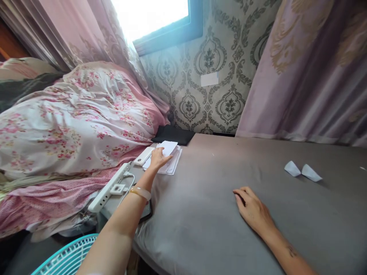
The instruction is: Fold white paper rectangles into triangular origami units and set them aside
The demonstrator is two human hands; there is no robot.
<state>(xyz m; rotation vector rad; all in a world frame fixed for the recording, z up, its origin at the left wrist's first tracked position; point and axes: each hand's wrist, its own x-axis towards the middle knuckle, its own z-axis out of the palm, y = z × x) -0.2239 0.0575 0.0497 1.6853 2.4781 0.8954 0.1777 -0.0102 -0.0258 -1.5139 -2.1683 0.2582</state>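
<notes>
My left hand (160, 157) reaches out over a stack of white paper (171, 168) at the table's far left, touching the top sheet (169, 147) with thumb and fingers spread apart. A white bangle (141, 192) circles that wrist. On the grey-covered table, my right hand (254, 209) rests loosely curled, thumb tip close to the index finger and nothing visible in it. Beyond it, to the right, stands a small folded white paper piece (303, 172) with two raised wings.
Left of the paper lie a white power bank (143, 156) and a white power strip (110, 187) with a plugged-in charger and cable. A phone (146, 211) is partly under my left forearm. A black folder-like item (173, 134) sits behind. A turquoise fan guard (69, 254) is below.
</notes>
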